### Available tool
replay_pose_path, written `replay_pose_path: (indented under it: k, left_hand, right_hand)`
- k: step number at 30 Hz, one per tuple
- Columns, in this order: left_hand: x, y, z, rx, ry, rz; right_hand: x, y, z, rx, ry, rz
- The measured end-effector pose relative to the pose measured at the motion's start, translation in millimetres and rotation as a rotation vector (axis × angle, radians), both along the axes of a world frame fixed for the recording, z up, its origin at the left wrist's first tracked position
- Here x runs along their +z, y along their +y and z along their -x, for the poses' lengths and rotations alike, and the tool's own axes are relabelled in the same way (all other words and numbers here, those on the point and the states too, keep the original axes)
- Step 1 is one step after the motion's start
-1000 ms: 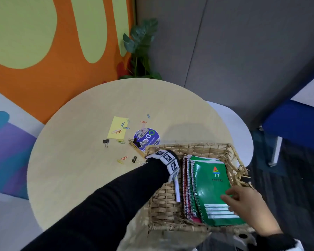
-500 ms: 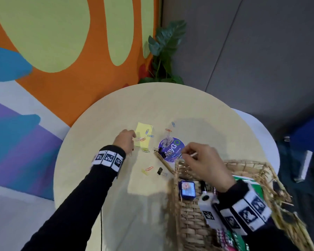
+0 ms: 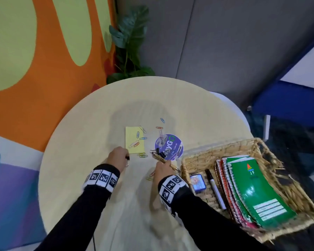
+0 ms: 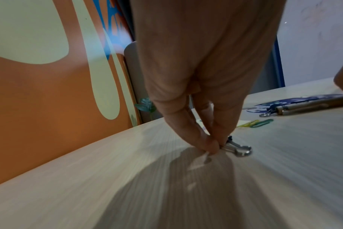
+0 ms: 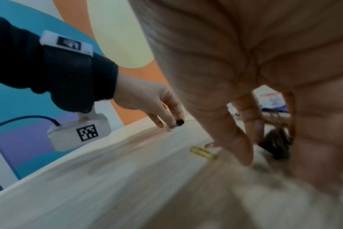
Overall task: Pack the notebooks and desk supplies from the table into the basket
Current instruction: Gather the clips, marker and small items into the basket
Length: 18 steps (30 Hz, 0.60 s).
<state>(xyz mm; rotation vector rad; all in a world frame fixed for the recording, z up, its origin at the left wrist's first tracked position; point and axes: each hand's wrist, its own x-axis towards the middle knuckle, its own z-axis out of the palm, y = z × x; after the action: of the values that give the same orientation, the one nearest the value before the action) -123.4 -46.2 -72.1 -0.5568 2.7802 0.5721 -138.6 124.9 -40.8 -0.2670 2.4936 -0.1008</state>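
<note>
While the notebooks (image 3: 250, 191) already stand stacked in the basket (image 3: 198, 158) at the table's (image 3: 80, 178) right edge, with a marker (image 3: 215, 191) and a small blue-faced device (image 3: 198, 182) beside them, the head view shows small supplies left on the wood: a yellow sticky note (image 3: 133, 140), a round purple sticker (image 3: 169, 146) and scattered paper clips (image 3: 134, 144). The left hand (image 3: 117, 157) is down just below the note, pinching a binder clip (image 3: 127, 159). The right hand (image 3: 163, 168) sits just left of the basket, with a tan pen (image 3: 163, 159) running under its fingers; whether it grips the pen cannot be told here.

From the left wrist, thumb and forefinger (image 4: 206, 142) meet on the clip's black body, its silver handles (image 4: 239, 149) resting against the table. The pen (image 4: 311, 106) lies further right.

From the right wrist, the fingers (image 5: 235, 144) are curled downward just over the table near a yellow paper clip (image 5: 204, 152), with a dark binder clip (image 5: 276, 142) behind them; the blur hides whether anything is held.

To do this step well, I judge the left hand should firm its pinch on the body rather than the loose handles, lift straight up, and carry the clip to the basket's open left section. Gathering several clips per trip would save time, though thin ones may need sliding to catch.
</note>
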Motion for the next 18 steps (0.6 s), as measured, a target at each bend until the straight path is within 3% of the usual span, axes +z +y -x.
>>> replay_pose_path:
  k: [5,9,14,18]
  left_hand:
    - [-5.1,4.1,-5.6,-0.017,0.015,0.023]
    - [-1.3,4.5,-10.4,-0.056,0.009,0.020]
    - [21.1,7.8,-21.2,0.037,0.130,-0.078]
    - [66.3,35.9,-33.2,0.120,0.341,-0.241]
  right_hand:
    - [4.2,1.1,-7.1,0.007,0.088,-0.070]
    - [54.1,16.0,-4.7,0.112,0.074,0.049]
    - [132.7,91.1,3.5,0.134,0.195,0.290]
    - [116.9,154.1,6.1,0.199,0.038,0.148]
